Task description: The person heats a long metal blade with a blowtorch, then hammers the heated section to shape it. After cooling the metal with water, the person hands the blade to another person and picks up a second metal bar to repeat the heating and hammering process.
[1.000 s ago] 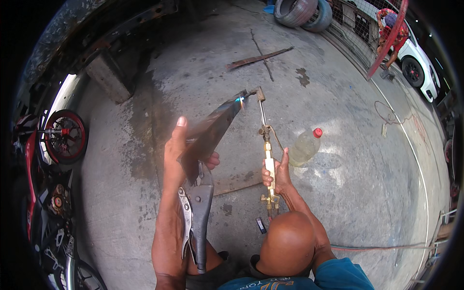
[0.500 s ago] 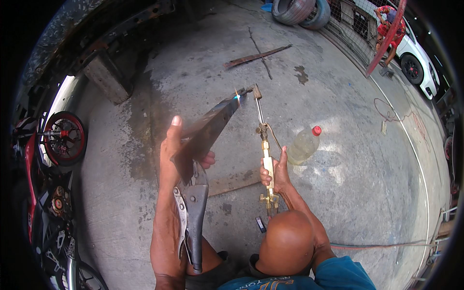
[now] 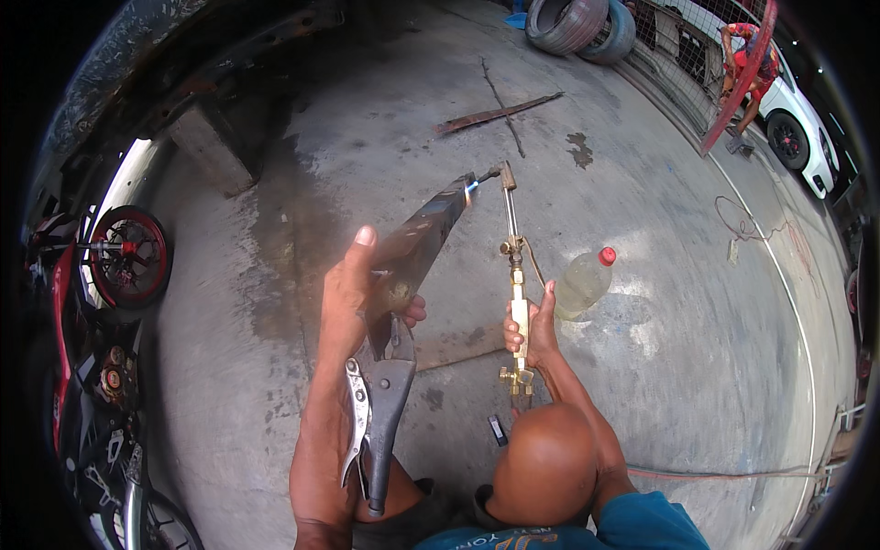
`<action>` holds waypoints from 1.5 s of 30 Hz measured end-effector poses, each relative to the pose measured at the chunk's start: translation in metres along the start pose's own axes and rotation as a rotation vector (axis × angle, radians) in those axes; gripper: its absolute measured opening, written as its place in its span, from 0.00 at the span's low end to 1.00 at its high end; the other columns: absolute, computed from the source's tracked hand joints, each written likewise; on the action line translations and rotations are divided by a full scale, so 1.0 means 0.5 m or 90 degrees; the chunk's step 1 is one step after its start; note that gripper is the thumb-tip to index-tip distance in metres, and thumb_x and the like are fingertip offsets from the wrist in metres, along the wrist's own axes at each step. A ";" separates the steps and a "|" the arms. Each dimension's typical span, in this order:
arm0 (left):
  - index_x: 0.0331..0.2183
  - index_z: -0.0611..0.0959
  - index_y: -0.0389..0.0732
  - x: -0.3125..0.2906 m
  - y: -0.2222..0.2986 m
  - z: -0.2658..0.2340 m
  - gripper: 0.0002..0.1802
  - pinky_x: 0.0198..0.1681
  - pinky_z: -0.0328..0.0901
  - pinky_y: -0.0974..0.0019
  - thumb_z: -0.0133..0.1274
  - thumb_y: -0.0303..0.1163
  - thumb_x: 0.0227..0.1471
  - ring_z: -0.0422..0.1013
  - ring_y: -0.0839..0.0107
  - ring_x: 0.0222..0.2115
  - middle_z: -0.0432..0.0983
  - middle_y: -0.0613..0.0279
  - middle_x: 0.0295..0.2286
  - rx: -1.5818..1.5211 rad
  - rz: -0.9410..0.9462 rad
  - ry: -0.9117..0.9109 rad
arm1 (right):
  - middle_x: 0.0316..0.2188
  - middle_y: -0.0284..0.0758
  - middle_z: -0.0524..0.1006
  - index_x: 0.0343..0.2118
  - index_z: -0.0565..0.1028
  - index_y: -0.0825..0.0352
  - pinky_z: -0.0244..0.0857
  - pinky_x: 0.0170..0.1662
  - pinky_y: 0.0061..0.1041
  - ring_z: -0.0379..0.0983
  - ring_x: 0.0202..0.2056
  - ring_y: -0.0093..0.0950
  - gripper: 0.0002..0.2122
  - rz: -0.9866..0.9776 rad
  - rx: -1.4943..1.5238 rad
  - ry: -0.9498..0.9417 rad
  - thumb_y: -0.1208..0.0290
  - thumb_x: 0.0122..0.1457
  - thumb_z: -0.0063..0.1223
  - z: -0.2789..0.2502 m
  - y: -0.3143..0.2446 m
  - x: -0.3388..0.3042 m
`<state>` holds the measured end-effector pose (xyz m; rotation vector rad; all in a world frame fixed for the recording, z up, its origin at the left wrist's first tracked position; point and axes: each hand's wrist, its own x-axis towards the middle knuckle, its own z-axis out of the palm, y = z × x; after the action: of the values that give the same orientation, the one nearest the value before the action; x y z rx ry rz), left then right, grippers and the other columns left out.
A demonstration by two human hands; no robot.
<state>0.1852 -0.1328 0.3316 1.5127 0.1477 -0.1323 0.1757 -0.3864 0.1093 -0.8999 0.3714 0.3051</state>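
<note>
My left hand (image 3: 346, 298) grips a dark, angled steel piece (image 3: 423, 240), thumb up on its near side and fingertips showing beyond. The steel slants up and away to the right. Locking pliers (image 3: 390, 403) are clamped at its lower end and hang over my left forearm. A brass-bodied cutting torch (image 3: 520, 316) stands nearly upright in my right hand (image 3: 543, 335), which is closed round its handle. At the torch's bent head, a small blue-white flame (image 3: 471, 191) meets the far end of the steel.
A clear bottle with a red cap (image 3: 587, 284) stands right of the torch. A lighter-like object (image 3: 497, 429) lies near my knee. Crossed metal strips (image 3: 500, 114) lie ahead, tyres (image 3: 568, 23) beyond. A motorcycle (image 3: 115, 376) is at left; a person (image 3: 753, 69) bends beside a white car (image 3: 797, 105).
The whole view has shifted slightly. My left hand has moved a little to the right with the steel and pliers, and the torch head has also drifted right. The flame stays at the steel's end.
</note>
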 end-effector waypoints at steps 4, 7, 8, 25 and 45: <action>0.46 0.80 0.22 -0.008 0.000 0.008 0.44 0.21 0.72 0.64 0.46 0.63 0.63 0.78 0.63 0.20 0.78 0.46 0.25 0.002 0.033 -0.050 | 0.14 0.26 0.63 0.32 0.66 0.60 0.54 0.13 0.20 0.56 0.10 0.16 0.44 -0.017 -0.006 0.012 0.14 0.52 0.18 0.001 -0.007 -0.004; 0.44 0.79 0.21 -0.005 -0.008 0.006 0.43 0.21 0.72 0.64 0.49 0.62 0.62 0.79 0.62 0.19 0.78 0.47 0.25 -0.017 0.025 -0.059 | 0.14 0.27 0.64 0.32 0.66 0.62 0.54 0.13 0.21 0.57 0.10 0.18 0.45 -0.021 0.010 0.003 0.14 0.52 0.17 -0.001 -0.010 -0.001; 0.44 0.79 0.20 -0.004 -0.008 0.005 0.44 0.21 0.72 0.64 0.49 0.62 0.62 0.79 0.62 0.19 0.78 0.47 0.25 -0.020 0.022 -0.057 | 0.14 0.27 0.64 0.32 0.66 0.62 0.54 0.13 0.21 0.57 0.10 0.18 0.45 -0.023 0.011 0.001 0.14 0.52 0.17 -0.003 -0.010 0.000; 0.43 0.79 0.22 -0.001 -0.014 0.021 0.44 0.21 0.71 0.66 0.49 0.64 0.61 0.79 0.63 0.18 0.77 0.49 0.20 -0.063 0.033 -0.058 | 0.14 0.27 0.64 0.30 0.69 0.60 0.52 0.13 0.21 0.56 0.10 0.18 0.45 0.032 0.065 -0.038 0.14 0.51 0.21 -0.006 -0.006 -0.002; 0.41 0.82 0.23 0.035 -0.008 -0.037 0.49 0.21 0.71 0.65 0.35 0.68 0.61 0.77 0.63 0.18 0.78 0.45 0.20 -0.040 -0.024 0.033 | 0.15 0.25 0.61 0.32 0.65 0.59 0.50 0.15 0.21 0.53 0.11 0.17 0.43 0.077 0.020 -0.030 0.15 0.52 0.18 0.005 -0.011 0.006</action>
<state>0.2013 -0.1145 0.3233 1.4521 0.2190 -0.1174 0.1809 -0.3872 0.1134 -0.8392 0.3865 0.4305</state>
